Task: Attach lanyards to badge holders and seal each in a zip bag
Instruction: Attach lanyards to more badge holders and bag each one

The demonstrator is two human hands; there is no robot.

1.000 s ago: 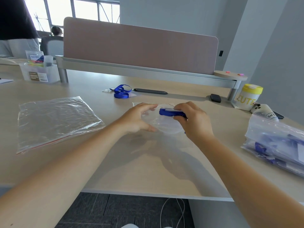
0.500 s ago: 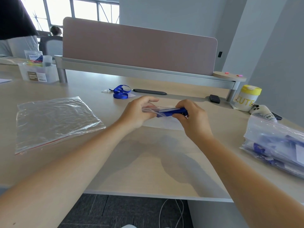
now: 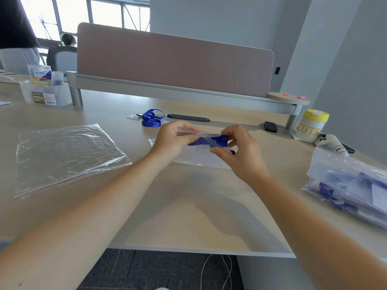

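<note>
A clear zip bag (image 3: pixel 194 156) is lifted at its mouth above the middle of the desk, its lower part still lying on the wood. My left hand (image 3: pixel 170 141) pinches the left end of the bag's red-lined mouth. My right hand (image 3: pixel 240 150) grips a bundled blue lanyard (image 3: pixel 211 141) at the mouth of the bag, partly under the plastic. The badge holder is not clearly visible. Another coiled blue lanyard (image 3: pixel 151 119) with a clear holder lies farther back on the desk.
A stack of empty zip bags (image 3: pixel 65 155) lies at the left. Filled bags (image 3: pixel 351 185) are piled at the right edge. A yellow-lidded tub (image 3: pixel 312 127), a small toy (image 3: pixel 333 143), a black slot cover (image 3: pixel 188 118) and a plastic organiser box (image 3: pixel 45 93) stand along the back.
Both hands have lifted the bag's mouth off the desk. The blue lanyard has gone from lying on top of the bag to sitting in its mouth under my right hand.
</note>
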